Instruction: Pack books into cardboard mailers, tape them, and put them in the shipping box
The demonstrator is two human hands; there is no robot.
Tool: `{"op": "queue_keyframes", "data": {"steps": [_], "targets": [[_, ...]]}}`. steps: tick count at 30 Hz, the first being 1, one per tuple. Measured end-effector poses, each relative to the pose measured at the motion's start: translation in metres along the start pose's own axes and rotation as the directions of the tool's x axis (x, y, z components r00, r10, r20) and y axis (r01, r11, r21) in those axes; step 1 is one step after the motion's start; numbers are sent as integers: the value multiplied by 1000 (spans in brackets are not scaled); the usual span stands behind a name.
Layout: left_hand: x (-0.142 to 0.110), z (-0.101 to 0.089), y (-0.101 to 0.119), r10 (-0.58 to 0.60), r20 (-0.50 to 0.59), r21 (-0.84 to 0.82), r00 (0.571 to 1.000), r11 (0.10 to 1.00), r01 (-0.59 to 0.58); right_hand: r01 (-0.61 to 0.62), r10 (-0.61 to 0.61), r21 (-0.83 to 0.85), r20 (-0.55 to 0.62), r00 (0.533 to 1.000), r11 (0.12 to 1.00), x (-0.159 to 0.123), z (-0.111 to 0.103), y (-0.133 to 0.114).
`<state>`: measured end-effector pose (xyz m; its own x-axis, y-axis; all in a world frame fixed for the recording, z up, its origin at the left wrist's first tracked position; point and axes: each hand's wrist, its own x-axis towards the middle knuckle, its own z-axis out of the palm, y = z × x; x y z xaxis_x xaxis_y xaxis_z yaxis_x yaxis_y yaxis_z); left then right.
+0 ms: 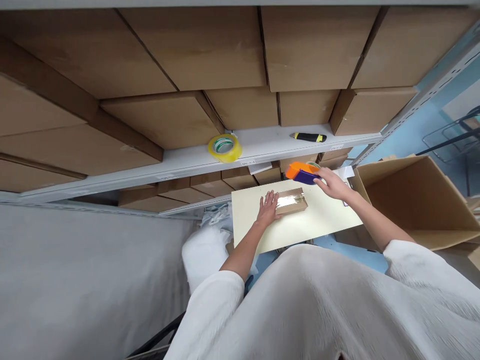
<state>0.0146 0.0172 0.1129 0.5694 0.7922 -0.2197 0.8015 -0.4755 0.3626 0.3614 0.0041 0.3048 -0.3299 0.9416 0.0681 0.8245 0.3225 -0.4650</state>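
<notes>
A small cardboard box (pixel 291 206) with shiny clear tape along its top lies on the pale yellow board (pixel 277 237). My left hand (pixel 267 209) rests on the box's left end, fingers stretched out. Above and to the right of the box, my right hand (pixel 332 183) grips an orange and purple tape dispenser (pixel 302 173), held apart from the box. A tape roll partly shows behind the dispenser.
On the shelf edge (pixel 262 145) sit a yellow tape roll (pixel 225 148) and a black and yellow utility knife (pixel 309 137). Stacked cardboard boxes (pixel 221 45) fill the shelves. A large open carton (pixel 420 195) stands at the right, white bagged material (pixel 206 255) at the left.
</notes>
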Motion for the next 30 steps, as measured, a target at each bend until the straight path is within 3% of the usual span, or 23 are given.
{"op": "queue_keyframes", "data": {"steps": [4, 9, 13, 16, 20, 23, 26, 30], "targets": [[-12, 4, 8, -1, -56, 26, 998, 1000, 2, 141, -154, -224, -39, 987, 964, 72, -17, -24], [-37, 14, 14, -21, -109, -4, 994, 1000, 20, 230, -275, -364, -74, 959, 902, 156, -10, -33], [-56, 21, 12, -53, -102, -39, 993, 998, 49, 229, -264, -443, -19, 964, 867, 191, 5, -32], [-66, 23, 9, -60, -81, -35, 995, 998, 57, 153, -195, -425, -57, 979, 892, 201, 11, -32], [-74, 22, 5, -47, -81, -21, 996, 999, 45, 116, -202, -346, -222, 954, 931, 199, 13, -38], [-77, 18, 2, -28, -86, -29, 996, 999, 26, 120, -220, -297, -332, 917, 947, 178, 17, -48], [-77, 14, 1, 10, -93, -40, 996, 999, -14, 125, -203, -222, -374, 905, 967, 135, 36, -55], [-71, 9, 7, 95, -92, -40, 991, 994, -99, 48, -75, -106, -272, 959, 993, 54, 86, -46]]}}
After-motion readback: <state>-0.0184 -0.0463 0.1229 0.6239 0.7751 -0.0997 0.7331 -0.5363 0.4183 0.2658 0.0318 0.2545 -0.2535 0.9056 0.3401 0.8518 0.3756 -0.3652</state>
